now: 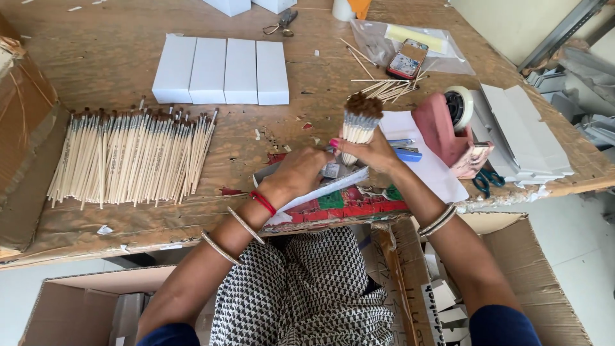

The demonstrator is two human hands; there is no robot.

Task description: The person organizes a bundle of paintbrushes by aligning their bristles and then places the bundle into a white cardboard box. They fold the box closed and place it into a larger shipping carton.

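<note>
Right hand (375, 150) clamped on upright brush bundle (359, 125); left hand (301, 173) closed at its base — four white boxes (221, 70) filled or waiting, loose brushes (131, 157) left unbundled.

Worn plywood worktable (96, 57) fills most of the view, surface scratched and stained, front edge chipped. Below its front edge, pale floor (576, 256) and open cardboard cartons (83, 288) left and right. Beyond its right end, grey metal framing (564, 32), possibly shelving, against a cream wall (506, 19). Even, soft daylight.
</note>
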